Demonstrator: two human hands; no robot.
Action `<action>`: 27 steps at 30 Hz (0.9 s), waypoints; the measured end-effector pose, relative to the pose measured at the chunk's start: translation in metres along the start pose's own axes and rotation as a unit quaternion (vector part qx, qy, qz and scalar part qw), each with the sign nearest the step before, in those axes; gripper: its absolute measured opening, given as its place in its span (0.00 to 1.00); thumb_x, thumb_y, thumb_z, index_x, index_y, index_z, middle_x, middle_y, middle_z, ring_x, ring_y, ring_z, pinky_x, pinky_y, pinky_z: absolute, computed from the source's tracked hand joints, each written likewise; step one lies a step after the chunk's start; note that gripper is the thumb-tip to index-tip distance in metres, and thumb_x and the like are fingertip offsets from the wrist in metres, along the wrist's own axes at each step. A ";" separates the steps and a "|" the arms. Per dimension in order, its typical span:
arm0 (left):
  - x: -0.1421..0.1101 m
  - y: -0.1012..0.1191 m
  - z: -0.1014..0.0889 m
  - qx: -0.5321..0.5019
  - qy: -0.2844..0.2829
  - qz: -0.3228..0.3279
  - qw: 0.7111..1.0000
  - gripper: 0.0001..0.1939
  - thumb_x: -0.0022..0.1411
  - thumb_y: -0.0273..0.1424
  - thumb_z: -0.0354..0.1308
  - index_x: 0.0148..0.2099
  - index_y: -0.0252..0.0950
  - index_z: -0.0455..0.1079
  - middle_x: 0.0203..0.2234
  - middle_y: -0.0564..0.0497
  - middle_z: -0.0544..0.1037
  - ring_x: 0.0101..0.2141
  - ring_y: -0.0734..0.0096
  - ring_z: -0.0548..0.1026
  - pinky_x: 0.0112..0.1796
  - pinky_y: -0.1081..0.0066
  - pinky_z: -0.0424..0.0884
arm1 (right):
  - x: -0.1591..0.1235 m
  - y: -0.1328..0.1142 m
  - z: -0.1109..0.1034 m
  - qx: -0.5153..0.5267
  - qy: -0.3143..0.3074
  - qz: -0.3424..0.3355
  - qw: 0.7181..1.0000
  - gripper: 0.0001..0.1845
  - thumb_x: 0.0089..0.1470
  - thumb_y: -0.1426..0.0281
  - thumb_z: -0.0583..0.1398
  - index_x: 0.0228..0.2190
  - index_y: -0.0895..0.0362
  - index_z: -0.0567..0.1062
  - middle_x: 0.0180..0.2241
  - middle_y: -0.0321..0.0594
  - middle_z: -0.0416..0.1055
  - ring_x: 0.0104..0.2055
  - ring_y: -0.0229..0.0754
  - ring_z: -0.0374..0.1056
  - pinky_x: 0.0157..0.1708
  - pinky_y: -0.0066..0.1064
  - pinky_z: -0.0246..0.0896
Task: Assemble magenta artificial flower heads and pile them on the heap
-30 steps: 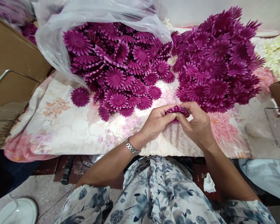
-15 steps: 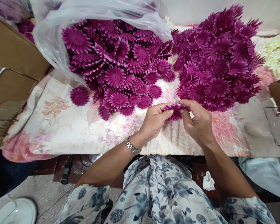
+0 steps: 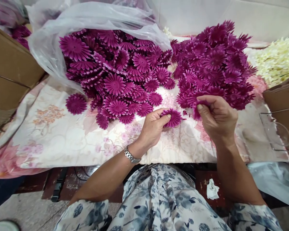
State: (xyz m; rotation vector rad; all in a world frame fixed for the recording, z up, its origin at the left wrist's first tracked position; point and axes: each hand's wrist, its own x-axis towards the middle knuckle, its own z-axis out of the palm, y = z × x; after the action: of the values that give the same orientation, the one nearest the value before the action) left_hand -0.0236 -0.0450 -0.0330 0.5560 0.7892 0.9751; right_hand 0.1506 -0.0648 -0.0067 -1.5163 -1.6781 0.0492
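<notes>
My left hand (image 3: 151, 127) pinches the edge of a purple artificial flower (image 3: 174, 118) between thumb and fingers, over the cloth near the table's front. To its right, my right hand (image 3: 218, 119) is closed with thumb against fingers on another purple flower piece (image 3: 196, 112), partly hidden and blurred. A few small purple scraps (image 3: 184, 113) show between the hands. Behind the left hand, a heap of flat purple flower heads (image 3: 115, 84) spills out of a clear plastic bag (image 3: 48, 41). A second purple flower pile (image 3: 214, 61) rises just behind the right hand.
A floral tablecloth (image 3: 69, 141) covers the table. Cardboard boxes stand at the left (image 3: 12, 61) and right (image 3: 283, 106), each with a metal wire frame. Pale yellow flowers (image 3: 276, 59) lie at the back right. A crumpled white tissue (image 3: 212, 189) is below the table edge.
Both hands were together on the purple flowers. The right hand has pulled away to the right with a purple piece, while the left keeps a flower. The view has shifted slightly.
</notes>
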 end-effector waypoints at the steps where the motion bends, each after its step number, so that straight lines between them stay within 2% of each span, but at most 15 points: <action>1: 0.000 0.000 0.000 0.001 -0.002 0.003 1.000 0.09 0.44 0.28 0.66 0.32 0.33 0.74 0.23 0.55 0.77 0.24 0.78 0.73 0.30 0.73 0.73 | -0.001 -0.001 0.001 0.000 -0.001 -0.003 1.000 0.08 0.54 0.71 0.59 0.37 0.54 0.75 0.32 0.36 0.76 0.29 0.35 0.70 0.30 0.27 0.65; 5: -0.001 0.001 0.001 0.012 -0.008 0.008 1.000 0.08 0.45 0.27 0.65 0.31 0.32 0.73 0.23 0.55 0.77 0.24 0.78 0.74 0.31 0.74 0.72 | -0.001 -0.001 0.003 -0.019 0.002 -0.017 1.000 0.06 0.56 0.68 0.58 0.35 0.54 0.75 0.29 0.35 0.75 0.27 0.34 0.68 0.27 0.27 0.63; 7: -0.001 0.002 0.001 0.011 -0.012 -0.004 1.000 0.09 0.45 0.28 0.65 0.32 0.32 0.73 0.22 0.55 0.77 0.23 0.78 0.74 0.29 0.75 0.72 | 0.005 0.003 0.000 -0.060 -0.004 -0.025 0.998 0.08 0.57 0.65 0.56 0.34 0.54 0.75 0.29 0.36 0.74 0.27 0.36 0.68 0.29 0.29 0.63; 10: -0.001 0.003 0.000 -0.007 -0.025 -0.033 0.999 0.09 0.45 0.27 0.65 0.32 0.32 0.72 0.23 0.54 0.77 0.22 0.76 0.74 0.26 0.74 0.71 | 0.017 0.013 -0.008 -0.164 -0.022 -0.035 0.986 0.12 0.57 0.62 0.57 0.37 0.56 0.75 0.32 0.42 0.75 0.35 0.43 0.70 0.37 0.36 0.64; 13: -0.001 0.004 -0.001 -0.019 -0.037 -0.046 0.998 0.09 0.46 0.28 0.65 0.33 0.32 0.72 0.24 0.53 0.78 0.24 0.74 0.74 0.27 0.73 0.72 | 0.020 0.016 -0.014 -0.227 0.001 -0.050 0.973 0.16 0.55 0.62 0.59 0.43 0.56 0.74 0.39 0.47 0.74 0.44 0.50 0.69 0.45 0.43 0.62; 15: -0.001 0.004 -0.001 -0.016 -0.038 -0.046 0.998 0.10 0.47 0.28 0.64 0.35 0.32 0.73 0.25 0.53 0.78 0.25 0.74 0.75 0.30 0.72 0.73 | 0.013 0.010 -0.013 -0.189 0.019 -0.074 0.979 0.13 0.56 0.64 0.59 0.41 0.56 0.75 0.37 0.46 0.74 0.42 0.47 0.69 0.43 0.40 0.63; 16: -0.002 0.004 0.000 -0.016 -0.041 -0.044 0.998 0.10 0.47 0.28 0.64 0.35 0.32 0.73 0.26 0.52 0.78 0.27 0.74 0.75 0.32 0.72 0.73 | 0.008 0.005 -0.009 -0.148 0.006 -0.088 0.985 0.12 0.56 0.64 0.59 0.40 0.56 0.75 0.34 0.44 0.74 0.38 0.44 0.69 0.40 0.36 0.64; 18: -0.003 0.004 0.001 -0.014 -0.057 -0.039 0.997 0.09 0.48 0.28 0.64 0.35 0.32 0.74 0.26 0.52 0.78 0.28 0.75 0.75 0.35 0.73 0.72 | -0.003 -0.005 0.001 -0.066 -0.049 -0.115 0.990 0.11 0.54 0.64 0.61 0.37 0.58 0.74 0.29 0.41 0.73 0.31 0.40 0.68 0.33 0.32 0.64; 20: -0.004 0.003 0.002 -0.013 -0.080 -0.036 0.996 0.08 0.48 0.28 0.65 0.33 0.31 0.75 0.24 0.51 0.77 0.28 0.77 0.74 0.35 0.75 0.71 | -0.011 -0.012 0.013 -0.027 -0.090 -0.129 0.987 0.11 0.53 0.64 0.62 0.35 0.59 0.73 0.27 0.40 0.72 0.30 0.39 0.68 0.30 0.30 0.65; 24: -0.004 -0.001 0.002 -0.006 -0.079 -0.032 0.996 0.11 0.44 0.30 0.68 0.32 0.31 0.76 0.23 0.52 0.77 0.25 0.78 0.73 0.32 0.74 0.71 | -0.017 -0.012 0.025 -0.017 -0.083 -0.118 0.989 0.04 0.54 0.71 0.61 0.34 0.59 0.73 0.28 0.40 0.73 0.32 0.39 0.70 0.32 0.30 0.67; 27: -0.001 -0.005 0.000 0.009 -0.047 -0.010 0.999 0.09 0.44 0.29 0.67 0.31 0.32 0.76 0.23 0.52 0.77 0.26 0.76 0.74 0.34 0.72 0.72 | -0.018 -0.009 0.024 -0.019 -0.088 -0.128 0.988 0.08 0.55 0.76 0.58 0.38 0.58 0.74 0.33 0.41 0.77 0.35 0.39 0.73 0.36 0.30 0.69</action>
State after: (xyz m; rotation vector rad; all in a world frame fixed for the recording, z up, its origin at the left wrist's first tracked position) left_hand -0.0218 -0.0480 -0.0364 0.6046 0.7200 0.9178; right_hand 0.1278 -0.0701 -0.0270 -1.3434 -2.0139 0.0132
